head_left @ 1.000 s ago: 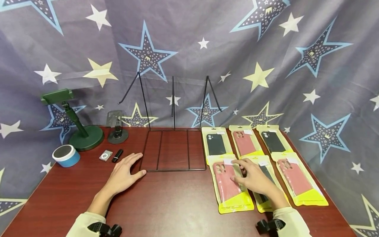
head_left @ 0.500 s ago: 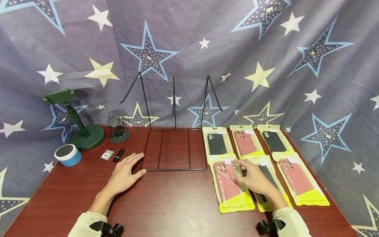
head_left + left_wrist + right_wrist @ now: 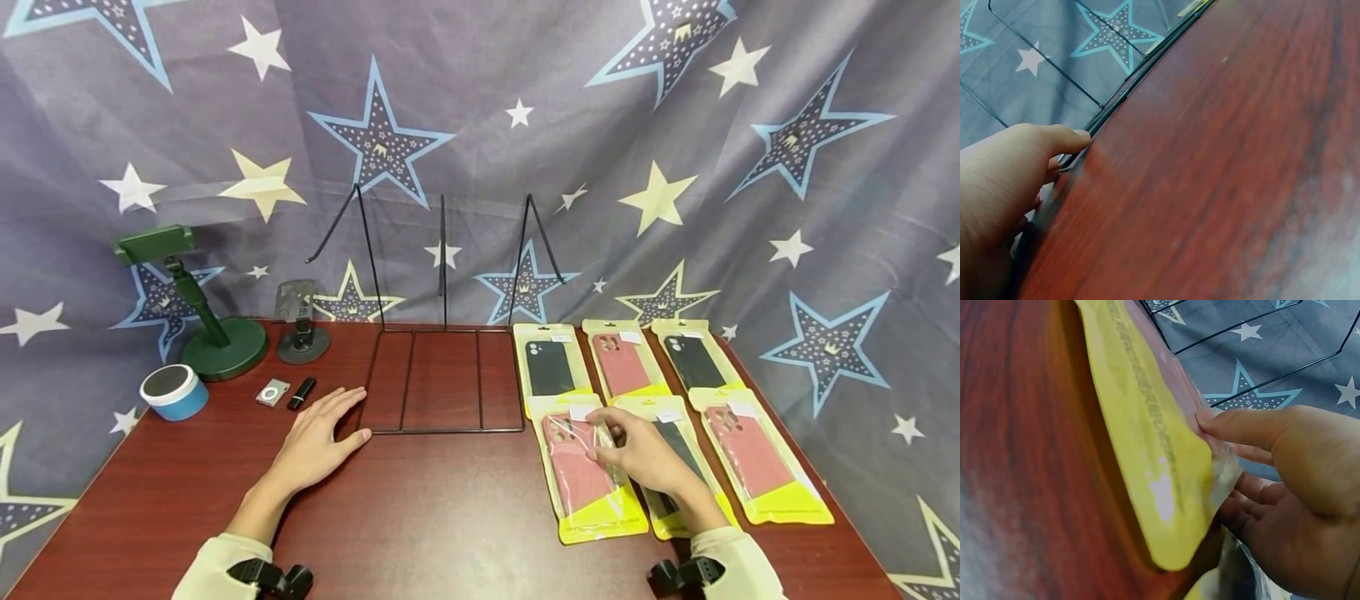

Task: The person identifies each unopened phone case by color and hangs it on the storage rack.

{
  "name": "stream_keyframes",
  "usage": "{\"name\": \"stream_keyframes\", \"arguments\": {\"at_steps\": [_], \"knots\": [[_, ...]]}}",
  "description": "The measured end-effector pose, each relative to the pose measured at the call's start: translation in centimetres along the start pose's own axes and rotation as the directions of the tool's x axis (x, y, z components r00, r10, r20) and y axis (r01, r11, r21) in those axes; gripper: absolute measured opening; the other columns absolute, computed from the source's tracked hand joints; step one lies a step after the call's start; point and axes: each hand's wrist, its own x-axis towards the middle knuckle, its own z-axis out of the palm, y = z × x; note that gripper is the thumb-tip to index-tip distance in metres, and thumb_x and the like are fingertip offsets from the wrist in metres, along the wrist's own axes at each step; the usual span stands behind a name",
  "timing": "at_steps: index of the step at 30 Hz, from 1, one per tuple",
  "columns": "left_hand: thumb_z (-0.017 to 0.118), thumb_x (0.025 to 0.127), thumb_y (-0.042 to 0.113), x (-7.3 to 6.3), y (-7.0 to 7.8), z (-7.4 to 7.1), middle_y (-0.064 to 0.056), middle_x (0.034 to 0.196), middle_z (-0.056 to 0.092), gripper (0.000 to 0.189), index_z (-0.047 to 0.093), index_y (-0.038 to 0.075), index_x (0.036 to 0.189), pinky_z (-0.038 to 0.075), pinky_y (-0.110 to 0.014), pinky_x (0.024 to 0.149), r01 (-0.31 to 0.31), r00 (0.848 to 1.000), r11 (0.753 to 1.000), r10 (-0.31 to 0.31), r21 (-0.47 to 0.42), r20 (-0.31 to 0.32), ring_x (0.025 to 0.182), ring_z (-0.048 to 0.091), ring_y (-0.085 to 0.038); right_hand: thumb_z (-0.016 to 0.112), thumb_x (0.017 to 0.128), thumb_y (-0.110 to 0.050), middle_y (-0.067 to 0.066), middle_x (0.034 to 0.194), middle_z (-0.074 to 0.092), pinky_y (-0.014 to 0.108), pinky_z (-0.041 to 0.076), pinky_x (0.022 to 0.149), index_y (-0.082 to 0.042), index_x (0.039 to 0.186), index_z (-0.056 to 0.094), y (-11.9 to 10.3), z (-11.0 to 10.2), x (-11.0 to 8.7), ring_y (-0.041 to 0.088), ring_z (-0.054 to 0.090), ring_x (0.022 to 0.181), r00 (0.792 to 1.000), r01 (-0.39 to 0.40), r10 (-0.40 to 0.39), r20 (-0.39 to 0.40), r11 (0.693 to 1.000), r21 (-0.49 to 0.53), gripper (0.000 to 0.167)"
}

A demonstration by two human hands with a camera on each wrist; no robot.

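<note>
In the head view my left hand (image 3: 318, 442) lies with fingers spread at the front left corner of a black wire rack (image 3: 442, 431). Its thumb reaches the rack's front wire in the left wrist view. On the right, my right hand (image 3: 641, 446) pinches the side edge of a clear and yellow bag (image 3: 600, 521) holding a pink phone case (image 3: 573, 475). The thumb (image 3: 1235, 425) is on the bag's face and other fingers are behind its edge. Just right of it, a bagged dark phone case (image 3: 678, 446) is partly covered by the hand.
Several more bagged phone cases, including a pink one (image 3: 746, 446), lie in rows at the right. To the left stand a green phone stand (image 3: 225, 346), a small black stand (image 3: 302, 342), a blue and white round speaker (image 3: 180, 400), a small silver square device (image 3: 272, 392) and a black stick (image 3: 302, 393).
The bag with the pink case has shifted slightly, its film now more creased and its edge lifted at my right fingers. My left hand keeps its place at the rack.
</note>
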Motion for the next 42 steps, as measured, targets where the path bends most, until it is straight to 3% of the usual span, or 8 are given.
{"name": "stream_keyframes", "arguments": {"at_steps": [4,10,16,21,27,30,34,42], "knots": [[0.074,0.094,0.035,0.0,0.0,0.1,-0.016,0.156,0.051,0.066,0.052,0.009,0.151,0.03,-0.07,0.112,-0.014,1.0,1.0,0.014,0.002,-0.011,0.149,0.038,-0.043,0.081,0.087,-0.01,0.006,0.089,0.059,0.023,0.043,0.062,-0.009,0.127,0.067,-0.2,-0.1,-0.1,0.011,0.051,0.074,1.0,0.001,-0.001,-0.021,1.0,0.009,0.042],[0.074,0.094,0.034,-0.1,0.2,0.0,-0.016,0.155,0.053,0.065,0.054,0.009,0.151,0.031,-0.07,0.111,-0.012,0.999,1.0,0.012,0.002,-0.029,0.148,0.039,-0.043,0.081,0.088,-0.01,0.019,0.131,0.062,0.023,0.052,0.063,-0.008,0.138,0.061,-0.5,-0.5,-0.2,0.01,0.061,0.079,0.999,0.016,-0.013,-0.034,0.996,0.091,0.054],[0.072,0.096,0.036,0.0,0.2,0.1,-0.015,0.158,0.051,0.065,0.052,0.011,0.152,0.03,-0.07,0.113,-0.002,1.0,1.0,0.002,0.001,-0.009,0.15,0.037,-0.042,0.077,0.087,-0.005,0.02,0.115,0.066,0.023,0.049,0.055,-0.007,0.134,0.065,-0.7,-1.0,-0.1,0.004,0.056,0.058,1.0,0.007,-0.003,-0.028,0.989,0.149,0.048],[0.073,0.095,0.036,-0.1,0.1,0.1,-0.015,0.157,0.051,0.065,0.053,0.01,0.152,0.03,-0.07,0.112,0.002,1.0,1.0,-0.001,0.006,-0.005,0.15,0.038,-0.042,0.079,0.088,-0.011,0.013,0.127,0.07,0.021,0.05,0.079,-0.012,0.126,0.073,-0.7,-0.9,-0.2,0.005,0.061,0.086,0.999,-0.009,0.013,-0.038,0.996,0.093,0.039],[0.073,0.095,0.035,-0.2,0.1,0.0,-0.015,0.157,0.051,0.065,0.052,0.01,0.152,0.03,-0.07,0.113,0.004,1.0,1.0,-0.004,0.007,-0.009,0.15,0.037,-0.042,0.071,0.093,-0.004,0.018,0.126,0.07,0.023,0.054,0.069,-0.008,0.124,0.073,-0.4,-0.8,0.0,0.008,0.064,0.084,1.0,-0.028,0.028,0.006,0.97,0.243,0.031],[0.072,0.096,0.036,-0.2,0.1,0.0,-0.015,0.157,0.051,0.065,0.052,0.01,0.152,0.03,-0.07,0.113,0.002,1.0,1.0,-0.002,0.01,-0.01,0.15,0.038,-0.042,0.07,0.093,-0.003,0.019,0.131,0.068,0.024,0.055,0.072,-0.008,0.124,0.073,-0.4,-0.9,0.0,0.007,0.063,0.092,1.0,-0.019,0.017,0.009,0.963,0.269,0.03],[0.073,0.095,0.036,-0.2,0.1,0.1,-0.015,0.157,0.051,0.065,0.052,0.01,0.152,0.03,-0.071,0.112,0.002,1.0,1.0,-0.002,0.006,-0.008,0.15,0.038,-0.042,0.071,0.094,-0.005,0.023,0.131,0.067,0.024,0.057,0.068,-0.006,0.123,0.072,-0.6,-1.0,-0.1,0.006,0.065,0.086,0.999,-0.031,0.027,0.018,0.949,0.315,0.029],[0.073,0.095,0.036,0.0,0.2,-0.1,-0.015,0.157,0.051,0.065,0.052,0.01,0.152,0.03,-0.07,0.113,0.001,1.0,1.0,-0.001,0.008,-0.011,0.15,0.037,-0.042,0.075,0.095,-0.012,0.022,0.129,0.068,0.027,0.06,0.075,-0.005,0.119,0.075,-1.4,-1.7,-0.2,0.01,0.074,0.089,0.998,0.026,-0.008,-0.056,0.945,0.327,0.025]]}}
